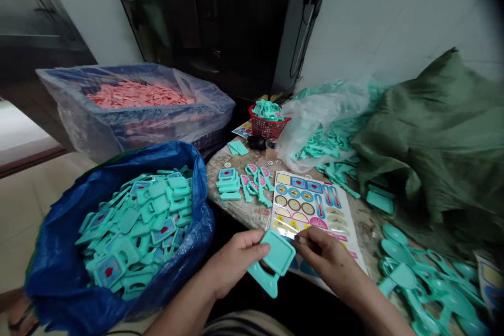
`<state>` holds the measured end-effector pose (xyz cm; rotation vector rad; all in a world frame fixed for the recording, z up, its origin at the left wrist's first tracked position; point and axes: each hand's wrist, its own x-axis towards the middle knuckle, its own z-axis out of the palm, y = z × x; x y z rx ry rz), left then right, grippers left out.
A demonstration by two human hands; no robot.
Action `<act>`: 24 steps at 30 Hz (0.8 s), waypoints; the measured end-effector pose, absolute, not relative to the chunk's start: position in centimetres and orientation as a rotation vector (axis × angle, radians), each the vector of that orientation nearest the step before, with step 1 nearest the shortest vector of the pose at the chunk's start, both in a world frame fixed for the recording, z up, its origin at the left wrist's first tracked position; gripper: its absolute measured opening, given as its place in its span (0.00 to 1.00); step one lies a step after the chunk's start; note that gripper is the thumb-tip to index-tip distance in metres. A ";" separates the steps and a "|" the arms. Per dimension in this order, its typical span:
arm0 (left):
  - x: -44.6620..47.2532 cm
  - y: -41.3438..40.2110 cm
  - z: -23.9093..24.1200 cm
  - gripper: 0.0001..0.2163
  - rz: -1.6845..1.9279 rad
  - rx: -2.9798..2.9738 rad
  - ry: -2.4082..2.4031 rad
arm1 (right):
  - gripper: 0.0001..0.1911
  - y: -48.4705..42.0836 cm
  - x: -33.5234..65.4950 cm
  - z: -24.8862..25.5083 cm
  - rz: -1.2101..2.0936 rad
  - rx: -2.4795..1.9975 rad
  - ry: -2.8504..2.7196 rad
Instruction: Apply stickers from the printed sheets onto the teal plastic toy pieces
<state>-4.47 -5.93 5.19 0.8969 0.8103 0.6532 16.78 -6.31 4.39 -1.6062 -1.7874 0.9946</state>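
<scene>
My left hand [240,260] grips a teal plastic toy piece [279,254] with a framed, blank flat face and a looped handle pointing down. Beside its right edge, my right hand [325,254] is closed in a pinch; whatever lies between the fingertips is too small to make out. Just beyond both hands lies a sticker sheet [338,215] with hearts, dials, thermometers and melon slices, its top left spot bare. Left of the sheet are small teal pieces with pink melon stickers [258,181] and a stack of framed teal pieces [229,185].
A blue sack [199,189] of teal pieces stands at left, with a plastic-lined crate [165,115] of pink pieces behind. A red basket [268,127], clear bag [307,121] and green sack [429,142] sit at the back and right. Teal spoon-like pieces [433,283] lie front right.
</scene>
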 end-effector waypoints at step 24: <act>-4.8 -6.6 5.3 0.16 0.699 0.782 0.756 | 0.13 -8.5 15.5 5.4 1.510 -1.459 -0.987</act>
